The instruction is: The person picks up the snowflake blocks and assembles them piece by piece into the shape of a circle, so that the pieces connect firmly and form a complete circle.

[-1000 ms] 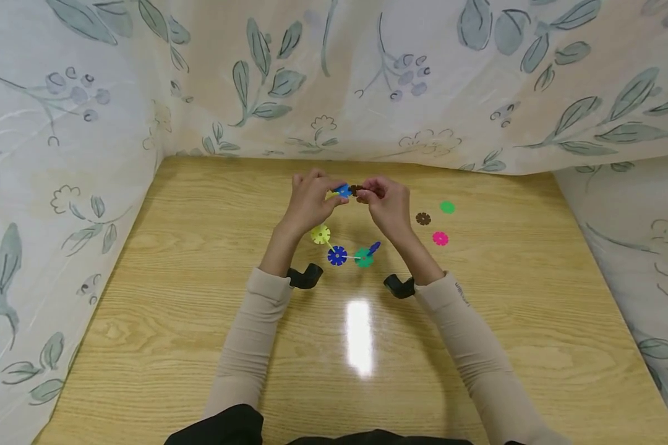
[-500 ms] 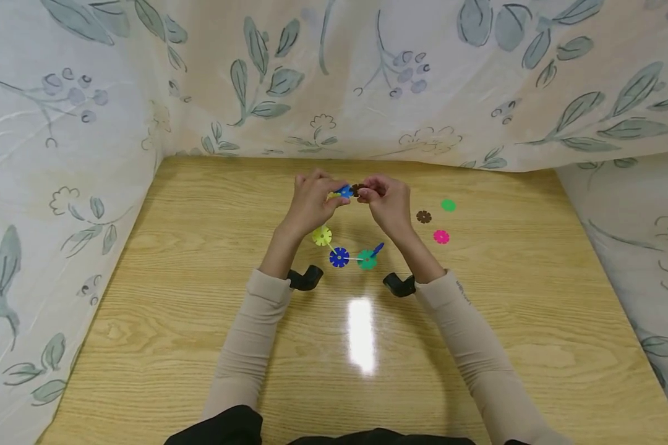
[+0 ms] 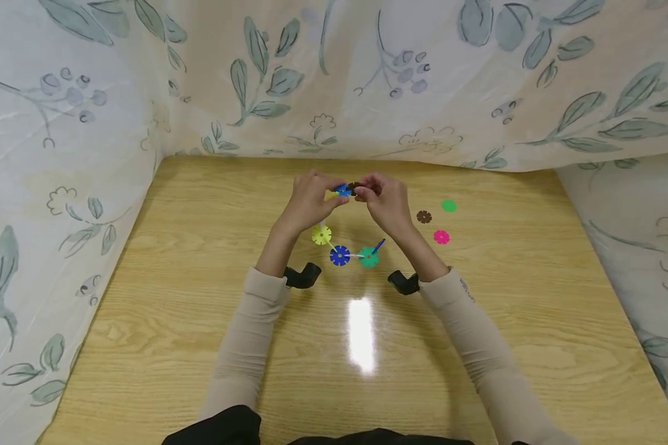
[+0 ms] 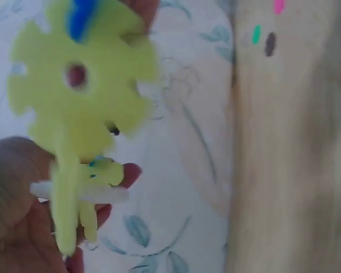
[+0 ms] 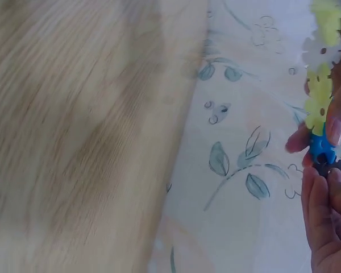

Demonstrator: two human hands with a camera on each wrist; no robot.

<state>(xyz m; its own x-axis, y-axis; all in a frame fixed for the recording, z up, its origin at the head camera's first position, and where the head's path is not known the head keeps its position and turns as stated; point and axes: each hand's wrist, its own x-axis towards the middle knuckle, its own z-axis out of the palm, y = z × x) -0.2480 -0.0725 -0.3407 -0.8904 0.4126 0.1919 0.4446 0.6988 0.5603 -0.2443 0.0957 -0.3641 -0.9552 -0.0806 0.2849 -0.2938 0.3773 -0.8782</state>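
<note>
My left hand point(image 3: 308, 201) pinches a light-blue notched disc point(image 3: 342, 190) at the upper end of a chain of interlocking disc pieces. Thumb and fingertips of my right hand point(image 3: 386, 201) pinch a brown disc point(image 3: 352, 187), right at the blue one's edge. Below the left hand the chain hangs in a curve, through a yellow disc point(image 3: 321, 235), a dark-blue disc point(image 3: 339, 255) and a teal disc point(image 3: 368, 256) to a dark-blue disc seen edge-on point(image 3: 379, 246). A white disc point(image 5: 315, 50) sits between yellow ones in the right wrist view. A large yellow disc point(image 4: 40, 74) fills the left wrist view's upper left.
On the wooden table point(image 3: 200, 247), right of the hands, lie a loose brown disc point(image 3: 424, 217), a pink disc point(image 3: 441, 237) and a green disc point(image 3: 448, 206). Leaf-patterned cloth point(image 3: 334, 93) rises behind the table and along both sides. Black wrist mounts point(image 3: 303, 275) stick out from the cuffs.
The brown disc and right hand have shifted slightly left, closer against the blue disc. The hanging chain has swayed a little, and its end disc has turned edge-on.
</note>
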